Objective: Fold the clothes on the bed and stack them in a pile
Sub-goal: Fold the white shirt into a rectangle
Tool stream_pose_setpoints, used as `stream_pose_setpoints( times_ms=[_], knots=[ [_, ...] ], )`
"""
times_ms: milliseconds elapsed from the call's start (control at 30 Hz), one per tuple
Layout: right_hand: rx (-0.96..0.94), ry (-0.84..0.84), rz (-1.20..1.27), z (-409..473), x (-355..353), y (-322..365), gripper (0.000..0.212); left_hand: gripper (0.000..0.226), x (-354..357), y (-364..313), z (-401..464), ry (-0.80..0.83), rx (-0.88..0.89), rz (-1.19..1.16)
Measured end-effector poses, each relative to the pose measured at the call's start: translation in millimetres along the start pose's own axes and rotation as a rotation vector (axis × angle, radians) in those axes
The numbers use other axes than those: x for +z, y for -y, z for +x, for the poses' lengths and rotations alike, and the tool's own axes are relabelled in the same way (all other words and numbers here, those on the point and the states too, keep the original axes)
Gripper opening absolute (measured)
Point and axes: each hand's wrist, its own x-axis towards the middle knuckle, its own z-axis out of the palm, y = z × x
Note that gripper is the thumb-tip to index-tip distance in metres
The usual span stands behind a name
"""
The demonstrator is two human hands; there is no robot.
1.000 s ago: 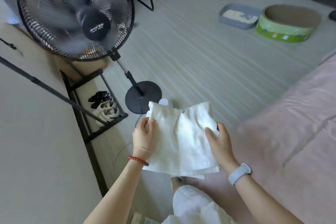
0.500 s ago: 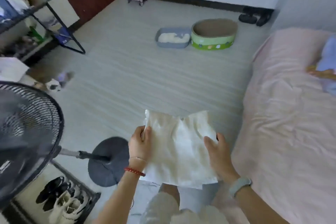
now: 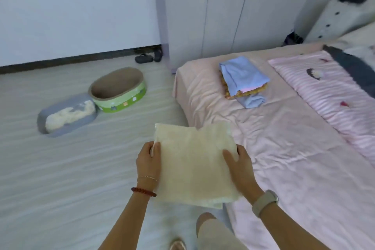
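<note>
A folded cream-white textured garment (image 3: 194, 164) is held in the air over the floor, just left of the near edge of the pink-sheeted bed (image 3: 284, 158). The left hand (image 3: 148, 161) pinches its left edge with thumb on top; the right hand (image 3: 239, 165) holds its right edge the same way, so each grip is closed on the cloth. This piece looks fully folded and seems ready to be stacked. Far on the bed lies a pile of folded clothes (image 3: 242, 81), light blue on top with a yellow patterned layer beneath. No unfolded clothes show on the visible part of the bed, so the task is probably near its end. To the right lies a pink striped blanket (image 3: 328, 91). On the floor, left, stand a green oval cardboard tub (image 3: 119, 90) and a grey tray (image 3: 67, 115). Nothing lies between the garment and the pile.
</note>
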Motion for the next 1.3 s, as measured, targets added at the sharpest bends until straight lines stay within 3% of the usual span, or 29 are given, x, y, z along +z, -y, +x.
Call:
stream_pose_setpoints(
  times_ms=[133,400,833,1067,1300],
  knots=[
    [0.046,-0.137,0.0,51.4,-9.1,3.8,0.013,0.014,51.4,-26.2,62.4,0.153,0.07,0.034],
    [0.139,-0.351,0.08,208.1,-27.9,1.3,0.01,0.016,188.2,-84.2,205.1,0.302,0.157,0.081],
    [0.39,-0.642,0.354,470.1,-42.9,29.0,0.012,0.019,434.8,-231.5,454.6,0.595,0.528,0.292],
    [0.458,-0.834,0.424,591.8,-40.7,10.1,0.01,0.019,572.3,-237.2,552.8,0.793,0.584,0.317],
    [0.627,-0.906,0.389,663.3,-28.2,-50.2,0.007,0.02,662.5,-192.1,599.8,0.894,0.522,0.427]
  ],
)
